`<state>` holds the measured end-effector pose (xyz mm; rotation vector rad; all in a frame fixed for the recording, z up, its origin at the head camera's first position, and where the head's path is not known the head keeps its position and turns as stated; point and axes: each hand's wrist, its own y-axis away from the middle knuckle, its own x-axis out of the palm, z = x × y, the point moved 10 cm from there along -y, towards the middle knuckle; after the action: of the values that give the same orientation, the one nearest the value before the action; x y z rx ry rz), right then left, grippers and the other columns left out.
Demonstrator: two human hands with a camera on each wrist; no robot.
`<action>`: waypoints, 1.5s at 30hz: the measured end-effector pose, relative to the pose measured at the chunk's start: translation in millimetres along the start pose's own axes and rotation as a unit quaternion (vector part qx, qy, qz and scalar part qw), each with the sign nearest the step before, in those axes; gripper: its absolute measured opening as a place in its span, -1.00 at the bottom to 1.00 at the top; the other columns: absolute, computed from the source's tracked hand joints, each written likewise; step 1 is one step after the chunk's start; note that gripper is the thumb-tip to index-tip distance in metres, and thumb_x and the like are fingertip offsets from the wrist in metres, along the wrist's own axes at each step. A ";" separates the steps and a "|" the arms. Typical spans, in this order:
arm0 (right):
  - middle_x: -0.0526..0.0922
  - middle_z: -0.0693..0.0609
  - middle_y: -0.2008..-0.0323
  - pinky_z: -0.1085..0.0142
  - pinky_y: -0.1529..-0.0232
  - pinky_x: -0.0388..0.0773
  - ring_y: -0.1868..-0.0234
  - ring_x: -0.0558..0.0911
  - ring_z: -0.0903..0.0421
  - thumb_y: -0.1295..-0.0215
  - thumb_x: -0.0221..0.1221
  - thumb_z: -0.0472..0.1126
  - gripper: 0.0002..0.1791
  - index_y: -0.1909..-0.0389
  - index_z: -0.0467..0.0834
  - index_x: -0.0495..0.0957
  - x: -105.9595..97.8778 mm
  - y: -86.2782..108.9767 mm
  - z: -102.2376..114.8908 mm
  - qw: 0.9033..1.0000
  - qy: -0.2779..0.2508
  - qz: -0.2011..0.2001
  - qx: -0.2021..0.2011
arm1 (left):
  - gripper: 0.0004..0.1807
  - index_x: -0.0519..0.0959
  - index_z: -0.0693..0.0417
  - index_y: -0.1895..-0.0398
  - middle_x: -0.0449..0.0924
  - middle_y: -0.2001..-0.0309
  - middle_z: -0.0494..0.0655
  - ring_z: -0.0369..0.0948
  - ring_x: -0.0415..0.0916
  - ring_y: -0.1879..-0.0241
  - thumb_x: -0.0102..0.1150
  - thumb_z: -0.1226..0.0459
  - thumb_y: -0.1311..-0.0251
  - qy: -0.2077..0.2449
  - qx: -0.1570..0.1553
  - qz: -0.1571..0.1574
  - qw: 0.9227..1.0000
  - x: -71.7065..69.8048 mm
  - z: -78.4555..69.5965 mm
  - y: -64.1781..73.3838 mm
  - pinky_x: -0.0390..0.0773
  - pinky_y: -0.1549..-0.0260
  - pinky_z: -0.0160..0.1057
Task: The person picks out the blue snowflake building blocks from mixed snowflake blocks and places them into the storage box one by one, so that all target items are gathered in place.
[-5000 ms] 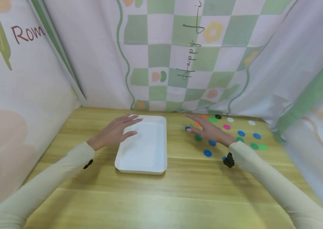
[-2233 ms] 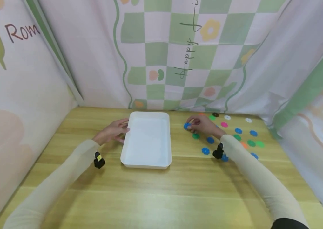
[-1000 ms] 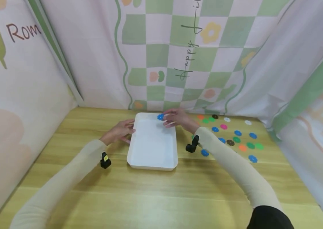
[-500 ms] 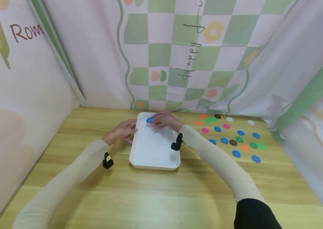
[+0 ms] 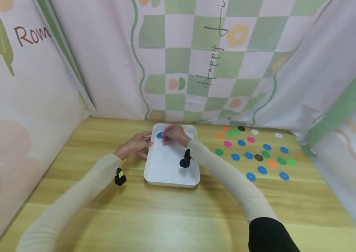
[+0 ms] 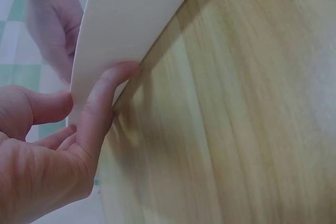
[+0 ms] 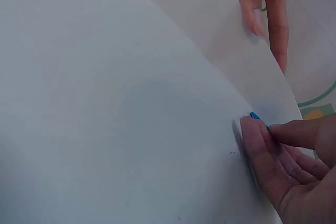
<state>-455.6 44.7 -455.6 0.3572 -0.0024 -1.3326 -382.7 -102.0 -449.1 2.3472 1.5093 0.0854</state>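
Note:
My right hand (image 5: 173,133) pinches a blue flower-shaped disc (image 5: 160,135) between thumb and fingers, inside the white tray (image 5: 171,168) near its far left corner. In the right wrist view only a thin blue edge of the disc (image 7: 255,116) shows between the fingertips, close to the tray's wall. At the tray's left side, my left hand (image 5: 134,144) grips the rim. The left wrist view has the left thumb on the rim, with a finger bent against the outer wall (image 6: 136,30).
Several flower-shaped discs lie spread on the wooden table (image 5: 165,217) right of the tray: blue (image 5: 251,176), green (image 5: 219,152), pink (image 5: 227,144), orange (image 5: 272,163), brown (image 5: 258,157) and white (image 5: 255,132). Curtains (image 5: 196,63) enclose the back and sides.
My right hand picked up the blue disc from the table and carried it left into the tray. My left hand took hold of the tray's left rim, and the tray has shifted rightward.

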 end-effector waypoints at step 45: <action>0.51 -0.51 -0.26 -0.22 -0.22 0.65 -0.17 0.62 -0.38 -0.50 0.15 -0.44 -0.46 -0.44 -0.45 0.31 -147.3 74.8 11.4 0.965 0.118 0.140 -0.186 | -0.28 -0.05 0.11 -0.71 0.00 -0.65 0.26 0.27 0.37 -0.42 -0.03 0.36 -0.61 0.004 -0.011 -0.003 1.000 -0.5 4.3 0.3 0.81 0.02 0.00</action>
<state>-423.0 195.8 -396.1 0.1842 0.3812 -0.9786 -381.6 -103.7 -452.9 2.3272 1.5120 0.1085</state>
